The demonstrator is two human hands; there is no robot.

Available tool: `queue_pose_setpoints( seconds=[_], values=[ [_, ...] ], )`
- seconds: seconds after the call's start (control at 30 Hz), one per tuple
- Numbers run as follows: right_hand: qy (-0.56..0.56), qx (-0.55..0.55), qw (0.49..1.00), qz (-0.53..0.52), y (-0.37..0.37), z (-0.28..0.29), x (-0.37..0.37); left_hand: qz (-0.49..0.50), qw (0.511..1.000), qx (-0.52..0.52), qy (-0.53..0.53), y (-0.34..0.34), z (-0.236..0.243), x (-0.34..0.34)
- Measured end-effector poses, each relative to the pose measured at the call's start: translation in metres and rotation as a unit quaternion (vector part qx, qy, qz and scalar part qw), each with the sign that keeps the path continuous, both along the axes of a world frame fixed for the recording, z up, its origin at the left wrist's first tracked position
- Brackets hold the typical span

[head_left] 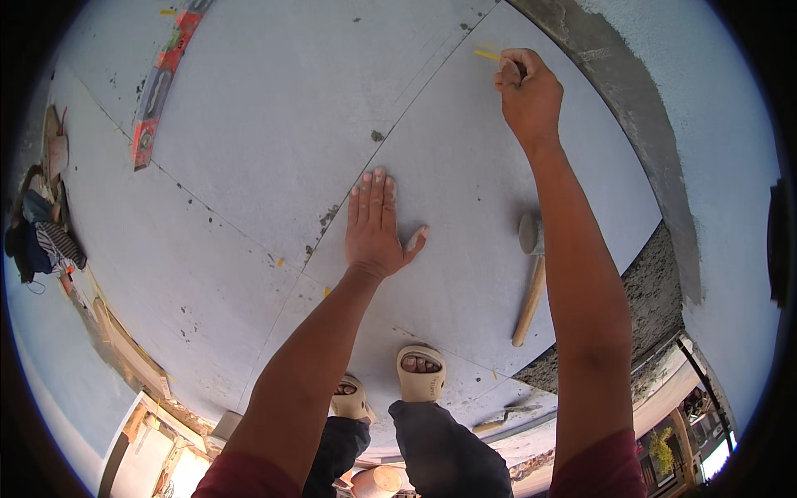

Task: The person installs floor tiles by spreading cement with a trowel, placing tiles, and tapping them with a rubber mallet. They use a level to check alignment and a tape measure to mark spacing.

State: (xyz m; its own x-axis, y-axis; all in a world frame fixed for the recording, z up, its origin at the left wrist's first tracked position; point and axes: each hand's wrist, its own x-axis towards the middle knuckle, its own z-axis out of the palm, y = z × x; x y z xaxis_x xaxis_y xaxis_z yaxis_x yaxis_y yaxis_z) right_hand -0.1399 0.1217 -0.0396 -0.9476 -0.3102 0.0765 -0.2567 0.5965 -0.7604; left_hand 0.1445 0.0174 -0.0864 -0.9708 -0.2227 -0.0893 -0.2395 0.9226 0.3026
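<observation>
My left hand (378,220) rests flat on a large grey floor tile (448,274), fingers together and thumb out, its fingertips beside the joint with the neighbouring tile. Farther off to the right, my right hand (530,95) is closed, fingers curled in; what it grips, if anything, I cannot make out. Just left of its fingertips lies a thin yellow strip (486,54); whether they touch is unclear. A mallet with a grey head (531,234) and wooden handle (529,303) lies on the tile, left of my right forearm.
A red and grey spirit level (158,100) lies at the far left. Crumbs of mortar (328,217) dot the joints. Rough wet mortar (652,286) shows at the right, near the wall (730,149). A trowel (504,419) lies near my feet. Clothes (46,228) are heaped on the left.
</observation>
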Motion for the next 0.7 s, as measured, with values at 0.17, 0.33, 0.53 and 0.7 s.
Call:
queue_pose_setpoints(
  seconds=[0.17,0.33,0.53,0.7],
  values=[
    [0.143,0.078,0.987,0.015,-0.027,-0.012,-0.047,0.0,0.999,0.039,0.033,0.0,0.004,0.003],
    [0.144,0.211,0.964,0.073,-0.036,0.002,-0.067,0.009,0.998,0.066,-0.02,-0.001,0.013,-0.002],
    [0.154,0.252,0.945,0.141,-0.055,0.011,-0.08,0.016,0.997,0.073,0.021,-0.005,0.013,0.001],
    [0.112,0.278,0.945,0.128,-0.054,0.0,-0.068,0.003,0.997,0.072,0.04,-0.005,0.016,-0.001]
  ],
)
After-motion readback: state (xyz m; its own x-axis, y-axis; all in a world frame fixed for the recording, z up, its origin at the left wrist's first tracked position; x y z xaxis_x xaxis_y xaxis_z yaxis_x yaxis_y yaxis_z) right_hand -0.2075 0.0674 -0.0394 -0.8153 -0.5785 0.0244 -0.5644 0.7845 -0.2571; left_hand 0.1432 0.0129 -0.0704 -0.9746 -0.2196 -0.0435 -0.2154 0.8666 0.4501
